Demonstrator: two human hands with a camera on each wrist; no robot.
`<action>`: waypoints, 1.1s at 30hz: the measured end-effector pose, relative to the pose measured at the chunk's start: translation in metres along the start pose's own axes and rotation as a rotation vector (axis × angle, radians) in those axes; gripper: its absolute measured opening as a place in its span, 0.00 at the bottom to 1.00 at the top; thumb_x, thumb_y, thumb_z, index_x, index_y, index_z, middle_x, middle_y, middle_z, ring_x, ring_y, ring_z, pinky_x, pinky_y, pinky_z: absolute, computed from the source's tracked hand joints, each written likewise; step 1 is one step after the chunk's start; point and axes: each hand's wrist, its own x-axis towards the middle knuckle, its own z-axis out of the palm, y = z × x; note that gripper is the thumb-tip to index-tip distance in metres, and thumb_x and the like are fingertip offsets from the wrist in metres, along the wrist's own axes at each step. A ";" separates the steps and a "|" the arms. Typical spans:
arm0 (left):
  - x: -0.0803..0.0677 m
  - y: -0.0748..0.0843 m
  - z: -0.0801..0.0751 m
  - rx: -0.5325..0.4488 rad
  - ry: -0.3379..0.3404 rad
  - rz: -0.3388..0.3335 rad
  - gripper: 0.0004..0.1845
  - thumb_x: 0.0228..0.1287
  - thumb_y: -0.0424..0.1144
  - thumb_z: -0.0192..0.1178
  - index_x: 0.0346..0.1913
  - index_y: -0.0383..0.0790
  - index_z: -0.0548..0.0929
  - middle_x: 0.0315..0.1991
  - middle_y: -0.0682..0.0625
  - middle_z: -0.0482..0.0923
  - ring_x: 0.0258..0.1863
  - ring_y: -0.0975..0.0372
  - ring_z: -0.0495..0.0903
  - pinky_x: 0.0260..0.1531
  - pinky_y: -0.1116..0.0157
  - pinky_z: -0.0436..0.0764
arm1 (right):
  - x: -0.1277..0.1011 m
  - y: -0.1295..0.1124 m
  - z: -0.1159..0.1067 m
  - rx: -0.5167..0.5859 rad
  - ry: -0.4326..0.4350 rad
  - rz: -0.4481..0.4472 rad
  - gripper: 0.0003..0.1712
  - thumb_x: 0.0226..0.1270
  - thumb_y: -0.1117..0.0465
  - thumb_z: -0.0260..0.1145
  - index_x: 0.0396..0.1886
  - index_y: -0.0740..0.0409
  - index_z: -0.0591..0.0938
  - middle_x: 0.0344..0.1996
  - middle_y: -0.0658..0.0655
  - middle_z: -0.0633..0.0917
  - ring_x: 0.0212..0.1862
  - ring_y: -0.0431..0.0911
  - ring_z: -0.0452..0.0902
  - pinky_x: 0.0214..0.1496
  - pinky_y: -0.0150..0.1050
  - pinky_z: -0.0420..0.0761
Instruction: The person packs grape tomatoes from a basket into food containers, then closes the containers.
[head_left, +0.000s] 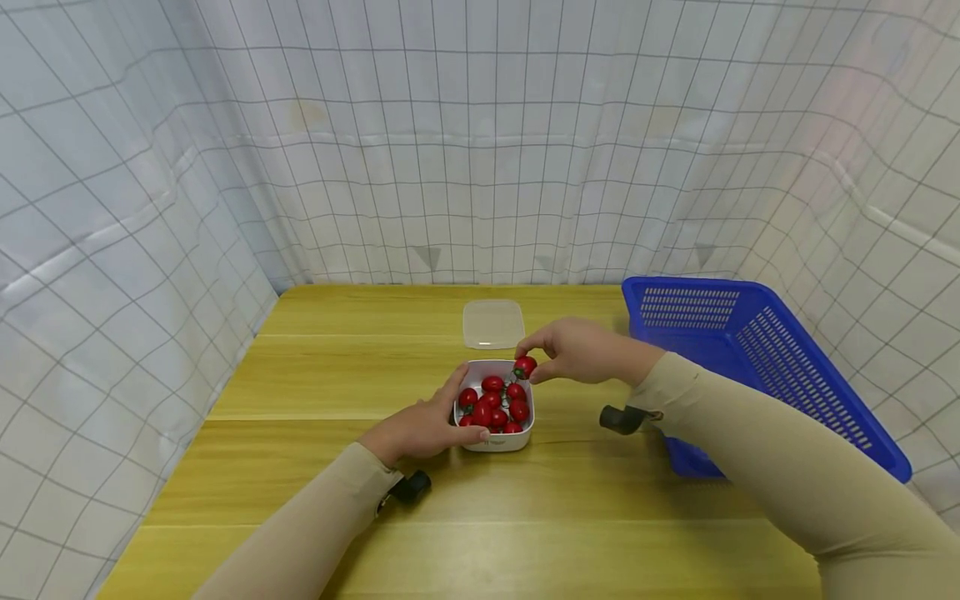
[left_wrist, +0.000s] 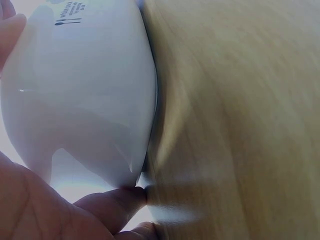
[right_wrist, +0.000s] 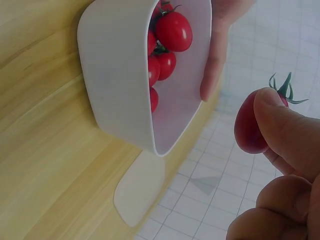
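A white plastic container (head_left: 495, 444) of cherry tomatoes (head_left: 482, 412) stands on the table, several red fruits inside with green stems. My left hand (head_left: 427, 427) holds it from the left, thumb along the front wall and fingers round the far left side. Close up in the left wrist view, the container's glossy wall (left_wrist: 85, 85) carries small dark print. My right hand (head_left: 581, 350) pinches one cherry tomato (right_wrist: 248, 125) between thumb and fingers, just above the container's far right corner. That tomato has a green calyx.
A flat translucent lid (head_left: 492, 323) lies on the wooden table (head_left: 337, 375) behind the container. To the right sits a large blue plastic basket (head_left: 686, 333) with slotted walls, partly behind my right forearm. White gridded curtains (head_left: 480, 150) hang round the table's back and sides.
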 end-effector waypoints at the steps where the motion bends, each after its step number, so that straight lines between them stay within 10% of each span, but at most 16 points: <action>1: 0.000 0.000 0.000 0.001 0.000 0.000 0.62 0.64 0.65 0.68 0.87 0.58 0.36 0.84 0.41 0.56 0.76 0.41 0.68 0.73 0.39 0.68 | 0.001 -0.001 0.001 0.000 -0.004 -0.005 0.17 0.70 0.53 0.75 0.56 0.45 0.88 0.19 0.45 0.72 0.25 0.40 0.67 0.28 0.35 0.66; 33: -0.001 0.002 -0.001 0.019 0.009 -0.004 0.62 0.64 0.66 0.68 0.87 0.57 0.37 0.83 0.41 0.57 0.75 0.38 0.68 0.71 0.36 0.68 | 0.010 -0.006 0.008 0.043 -0.031 -0.023 0.18 0.70 0.57 0.75 0.59 0.46 0.88 0.19 0.46 0.73 0.23 0.41 0.67 0.27 0.35 0.68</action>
